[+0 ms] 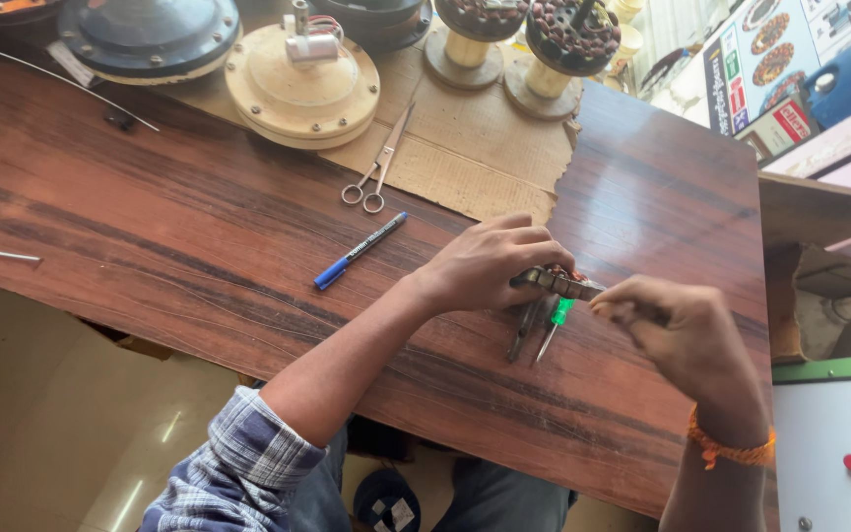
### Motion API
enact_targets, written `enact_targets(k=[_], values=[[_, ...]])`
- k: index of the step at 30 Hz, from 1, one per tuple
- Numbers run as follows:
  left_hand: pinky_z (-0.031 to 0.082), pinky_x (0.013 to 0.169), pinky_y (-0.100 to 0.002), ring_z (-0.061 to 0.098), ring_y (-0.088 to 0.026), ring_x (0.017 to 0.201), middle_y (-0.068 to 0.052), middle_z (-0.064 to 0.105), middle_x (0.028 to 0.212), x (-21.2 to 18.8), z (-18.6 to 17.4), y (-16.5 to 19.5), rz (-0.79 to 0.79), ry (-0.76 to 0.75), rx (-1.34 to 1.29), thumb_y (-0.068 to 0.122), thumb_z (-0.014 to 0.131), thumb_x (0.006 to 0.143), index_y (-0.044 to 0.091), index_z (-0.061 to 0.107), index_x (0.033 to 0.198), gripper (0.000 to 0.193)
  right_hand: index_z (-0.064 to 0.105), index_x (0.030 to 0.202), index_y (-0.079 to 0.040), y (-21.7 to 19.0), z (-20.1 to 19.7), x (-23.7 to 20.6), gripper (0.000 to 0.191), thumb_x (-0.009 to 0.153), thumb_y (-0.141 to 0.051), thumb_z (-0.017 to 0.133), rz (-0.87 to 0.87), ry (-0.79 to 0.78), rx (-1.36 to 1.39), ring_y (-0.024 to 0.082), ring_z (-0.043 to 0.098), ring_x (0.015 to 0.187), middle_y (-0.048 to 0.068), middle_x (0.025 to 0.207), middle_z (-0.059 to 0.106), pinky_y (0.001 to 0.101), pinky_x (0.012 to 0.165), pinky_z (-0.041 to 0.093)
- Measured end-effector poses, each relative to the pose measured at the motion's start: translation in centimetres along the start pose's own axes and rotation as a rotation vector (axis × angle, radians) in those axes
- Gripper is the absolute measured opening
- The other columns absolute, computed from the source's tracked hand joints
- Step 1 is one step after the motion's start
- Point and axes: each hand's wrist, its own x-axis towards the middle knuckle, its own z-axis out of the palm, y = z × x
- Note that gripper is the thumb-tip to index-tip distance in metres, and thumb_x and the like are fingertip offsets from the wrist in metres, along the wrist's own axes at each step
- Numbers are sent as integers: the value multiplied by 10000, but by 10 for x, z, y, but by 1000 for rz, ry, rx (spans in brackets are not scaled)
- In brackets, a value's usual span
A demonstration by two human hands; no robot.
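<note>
Together, left hand point(485, 264) and right hand point(677, 330), each grip grasping a narrow metal part point(558, 284), grained wooden table point(189, 246)

hands: 2 point(485, 264) point(687, 335) | scissors: 1 point(378, 163) | blue-capped marker pens: 1 point(360, 251) | green-handled screwdrivers: 1 point(556, 323) | round cream motor housings: 1 point(302, 84) | wound coil spools: 2 point(470, 30) point(563, 44) | cardboard sheets: 1 point(475, 148)

A narrow dull-metal part point(556, 284) lies roughly level just above the wooden table's right half, gripped at both ends. Directly below it on the wood rest a green-handled screwdriver point(556, 323) and a dark pair of pliers point(523, 331), side by side, slanted
</note>
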Motion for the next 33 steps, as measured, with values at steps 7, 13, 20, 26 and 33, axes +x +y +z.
enact_targets(k=[7, 13, 20, 26, 33], values=[[534, 898, -405, 617, -234, 1031, -1, 668, 1011, -3, 0, 4, 19, 42, 31, 306, 794, 880, 149, 655, 1070, 284, 770, 968, -29, 0, 12, 7, 81, 944, -103, 748, 79, 209, 6, 16, 464, 568, -29, 625, 589, 237, 482, 347], [536, 901, -406, 621, -236, 1033, -2, 654, 985, -1, -1, 7, 9, 46, 27, 280, 789, 869, 145, 645, 1050, 267, 756, 1008, -37, 10, 22, 23, 96, 987, -129, 738, 119, 317, 43, 18, 470, 572, -49, 642, 571, 234, 491, 355], [498, 960, -430, 591, -260, 1025, -16, 656, 1042, 4, -2, 4, -16, -40, -39, 292, 791, 799, 173, 649, 1292, 527, 787, 999, -47, 30, 33, 40, 96, 955, -116, 738, 82, 274, -123, 27, 442, 547, -47, 611, 561, 267, 478, 343], [516, 1000, -407, 609, -214, 1169, -2, 611, 1148, -2, -1, -6, -65, -44, -15, 451, 817, 831, 214, 687, 1135, 407, 783, 969, -39, 34, 35, 44, 134, 928, -165, 801, 139, 294, -114, 46, 371, 529, -39, 568, 457, 288, 464, 305], [522, 1022, -421, 606, -244, 1220, -33, 570, 1252, -2, 3, -14, -58, 54, 25, 606, 859, 682, 210, 645, 1159, 656, 780, 998, -42, 20, 26, 32, 109, 944, -137, 781, 5, 234, -87, 26, 367, 548, -45, 568, 444, 263, 485, 311]])
